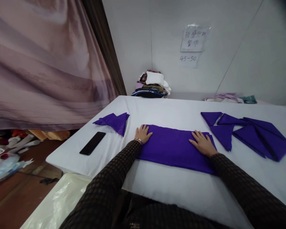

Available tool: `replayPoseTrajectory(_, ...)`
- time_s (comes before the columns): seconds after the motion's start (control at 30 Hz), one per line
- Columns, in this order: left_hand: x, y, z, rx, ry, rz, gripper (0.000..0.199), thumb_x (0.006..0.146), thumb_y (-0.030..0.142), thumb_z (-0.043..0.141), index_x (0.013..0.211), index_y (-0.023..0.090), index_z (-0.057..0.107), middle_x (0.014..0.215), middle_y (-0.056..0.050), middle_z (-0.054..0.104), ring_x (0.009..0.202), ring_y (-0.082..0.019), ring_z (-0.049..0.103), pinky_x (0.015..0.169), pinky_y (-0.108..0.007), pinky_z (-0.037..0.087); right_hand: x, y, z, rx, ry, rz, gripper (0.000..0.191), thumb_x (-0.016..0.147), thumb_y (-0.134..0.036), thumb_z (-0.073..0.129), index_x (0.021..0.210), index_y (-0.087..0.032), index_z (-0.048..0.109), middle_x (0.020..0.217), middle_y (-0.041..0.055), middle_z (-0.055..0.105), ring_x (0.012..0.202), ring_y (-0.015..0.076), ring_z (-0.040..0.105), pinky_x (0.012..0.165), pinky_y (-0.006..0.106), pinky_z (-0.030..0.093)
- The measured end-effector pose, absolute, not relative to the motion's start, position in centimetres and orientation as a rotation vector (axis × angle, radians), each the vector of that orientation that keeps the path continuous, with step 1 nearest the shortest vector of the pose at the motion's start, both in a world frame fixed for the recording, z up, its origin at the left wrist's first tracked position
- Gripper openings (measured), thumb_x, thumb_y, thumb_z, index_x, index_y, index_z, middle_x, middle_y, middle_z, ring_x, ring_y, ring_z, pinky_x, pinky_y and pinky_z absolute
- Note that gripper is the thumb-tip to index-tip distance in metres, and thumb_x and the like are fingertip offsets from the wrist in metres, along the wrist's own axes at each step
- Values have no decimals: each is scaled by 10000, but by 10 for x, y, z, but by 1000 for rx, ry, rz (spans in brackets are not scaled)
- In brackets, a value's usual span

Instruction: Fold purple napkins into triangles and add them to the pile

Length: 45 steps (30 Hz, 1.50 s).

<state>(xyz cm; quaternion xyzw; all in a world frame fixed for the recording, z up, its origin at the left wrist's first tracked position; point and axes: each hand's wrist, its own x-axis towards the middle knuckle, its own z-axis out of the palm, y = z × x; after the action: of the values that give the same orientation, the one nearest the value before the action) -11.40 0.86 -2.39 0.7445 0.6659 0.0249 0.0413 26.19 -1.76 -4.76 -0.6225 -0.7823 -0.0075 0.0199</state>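
1. A pinkish curtain point(50, 63) with a soft sheen hangs in loose folds beside the table.
2. A smartphone point(92, 143), a glossy black rectangle with rounded corners, lies flat on the creased white tablecloth point(69, 154).
3. Just beyond it sit purple folded triangles point(115, 122), pointed and overlapping.
4. The left hand point(143, 134) rests palm down, fingers spread and grasping nothing, on the left end of the purple cloth point(173, 149); a bracelet point(138, 140) circles the wrist below a dark, grid-textured mesh sleeve point(112, 171).
5. The cloth, smooth and faintly lustrous, lies between both hands as a long folded rectangle near the table's front edge.
6. The right hand point(202, 143) lies open and flat, fingers fanned, on the cloth's right end.
7. Farther right, crisp-edged purple folded pieces point(271, 136), some triangular, lie partly overlapped.
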Motion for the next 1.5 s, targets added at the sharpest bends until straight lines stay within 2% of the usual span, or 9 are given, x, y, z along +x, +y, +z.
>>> replayPoseTrajectory(0.4,-113,9,-14,2229,2055,70,660,897,576,251,1428,186,299,1527,-89,220,1408,-270,133,1108,-545,126,260,-18,-44,-1943,-2407,28,608,925,-527,229,1416,-185,337,1507,109,263,1390,274,190,1079,538,198)
replayPoseTrajectory(0.63,-92,-5,-16,2443,1842,69,672,893,594,262,1427,190,309,1522,-97,231,1404,-271,160,1109,-535,138,240,-24,-16,-2002,-2352,295,663,913,-569,274,1426,-151,323,1517,155,209,1399,307,138,1080,567,137)
replayPoseTrajectory(0.7,-88,-5,-18,2439,1827,25,676,894,593,250,1428,181,308,1518,-102,241,1403,-273,165,1108,-535,143,218,-35,-10,-1856,-2400,270,683,899,-602,279,1430,-174,318,1523,145,191,1404,301,114,1088,567,86)
replayPoseTrajectory(0.87,-89,-1,-20,2459,1831,-7,672,896,573,258,1433,170,298,1517,-98,241,1403,-278,165,1104,-533,164,179,-57,-13,-1558,-2537,363,726,881,-653,258,1447,-199,277,1525,121,195,1406,277,122,1093,550,106)
replayPoseTrajectory(1.1,-92,1,-22,2476,1847,-9,647,900,547,267,1430,176,305,1515,-94,247,1404,-267,164,1106,-528,161,247,-62,-19,-1947,-2313,267,686,902,-596,285,1430,-158,313,1510,133,239,1397,279,163,1091,528,142)
replayPoseTrajectory(1.2,-89,1,-19,2461,1848,-1,634,898,523,302,1422,167,321,1509,-103,262,1401,-271,177,1105,-531,166,279,-67,-21,-2035,-2223,198,639,913,-548,314,1400,-138,361,1487,149,294,1384,289,207,1079,526,177)
replayPoseTrajectory(1.3,-85,-4,-14,2438,1834,58,609,895,490,337,1408,161,344,1497,-113,290,1393,-273,207,1099,-530,190,302,-68,-21,-2109,-2065,101,513,921,-443,369,1314,-130,470,1439,154,383,1352,302,277,1052,499,250)
replayPoseTrajectory(1.4,-87,-11,-9,2480,1801,149,554,880,464,390,1353,178,429,1477,-109,337,1373,-274,261,1094,-513,221,315,-62,-17,-2101,-1966,28,388,903,-346,434,1191,-127,574,1364,150,478,1302,278,360,1032,414,304)
replayPoseTrajectory(1.5,-105,-17,-5,2493,1904,254,513,855,445,431,1263,147,522,1405,-139,442,1285,-277,408,1050,-436,330,319,-54,-12,-2096,-1913,57,308,892,-309,461,1085,-139,630,1191,133,607,1140,235,512,965,331,363)
